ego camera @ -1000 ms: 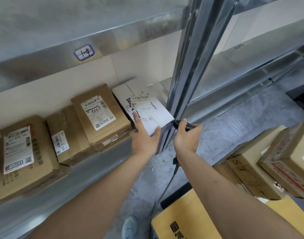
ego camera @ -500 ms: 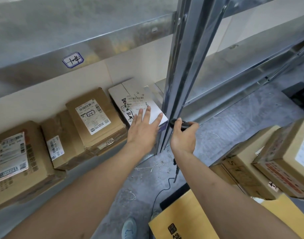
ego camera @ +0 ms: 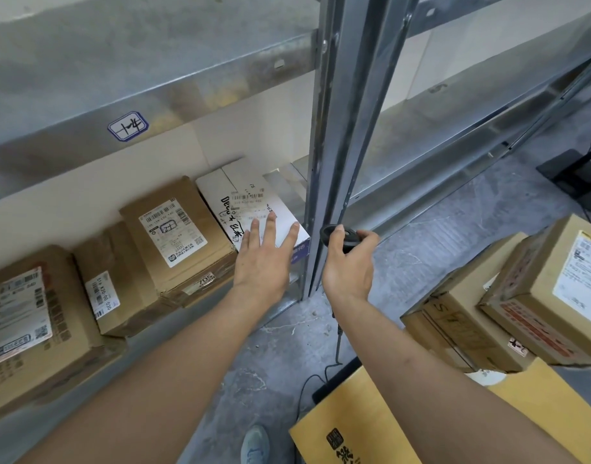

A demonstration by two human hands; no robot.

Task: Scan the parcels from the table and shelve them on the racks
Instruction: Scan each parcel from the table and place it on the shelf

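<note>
A white parcel [ego camera: 244,195] with a barcode label and black handwriting lies on the low shelf of the metal rack [ego camera: 331,128], tight against the upright post. My left hand [ego camera: 265,259] lies flat over its near end, fingers spread, holding nothing. My right hand [ego camera: 349,266] grips a black corded barcode scanner [ego camera: 341,236] just right of the post. Three brown cardboard parcels [ego camera: 173,236] sit in a row to the left on the same shelf.
Brown boxes [ego camera: 508,316] are stacked at the right, and a yellow box [ego camera: 361,426] lies below my right arm. The scanner cable [ego camera: 334,349] trails down to the grey concrete floor. My shoe [ego camera: 254,445] shows at the bottom. A black stand base [ego camera: 575,175] sits far right.
My left hand went from gripping the white parcel's near corner to lying flat and open on it. The parcel sits farther in on the shelf. My right hand stayed on the scanner.
</note>
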